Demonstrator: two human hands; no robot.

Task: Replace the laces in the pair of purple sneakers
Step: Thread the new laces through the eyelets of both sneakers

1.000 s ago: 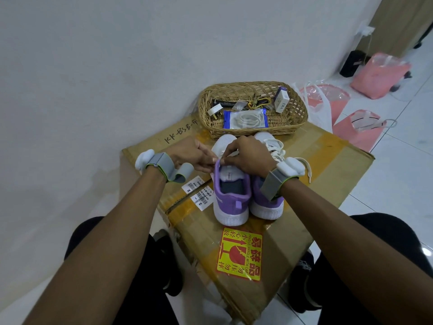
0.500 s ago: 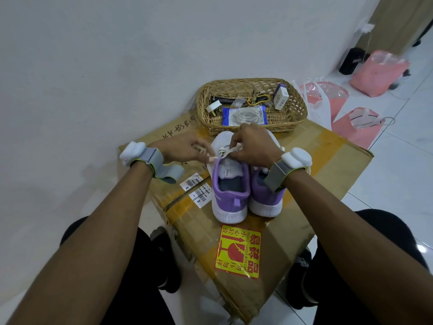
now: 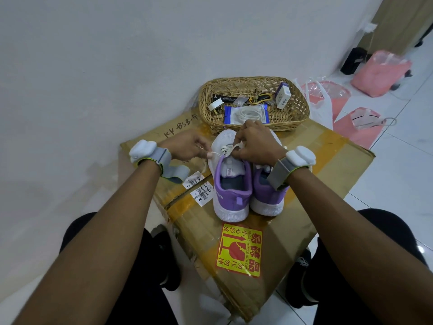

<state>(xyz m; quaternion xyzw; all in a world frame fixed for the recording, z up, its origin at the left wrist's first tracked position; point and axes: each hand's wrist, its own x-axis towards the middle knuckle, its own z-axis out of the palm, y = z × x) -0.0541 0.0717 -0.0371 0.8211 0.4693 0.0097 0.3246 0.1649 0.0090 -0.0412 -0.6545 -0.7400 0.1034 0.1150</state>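
Pinching one lace end in the left hand [image 3: 189, 146], other end held in the right hand [image 3: 255, 146], both over the left purple sneaker [image 3: 230, 181] on the cardboard box [image 3: 328, 174]. Risk: uneven pull tightens the knot or tips the shoe.

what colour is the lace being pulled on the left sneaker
White, or off-white: the lace shows best in the head view.

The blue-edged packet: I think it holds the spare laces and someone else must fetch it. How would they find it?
Find the woven wicker basket against the wall, at the far end of the cardboard box. The flat clear packet with blue ends lies along its near side, a coiled white cord showing inside. Its neighbours are a white plug and a small white carton.
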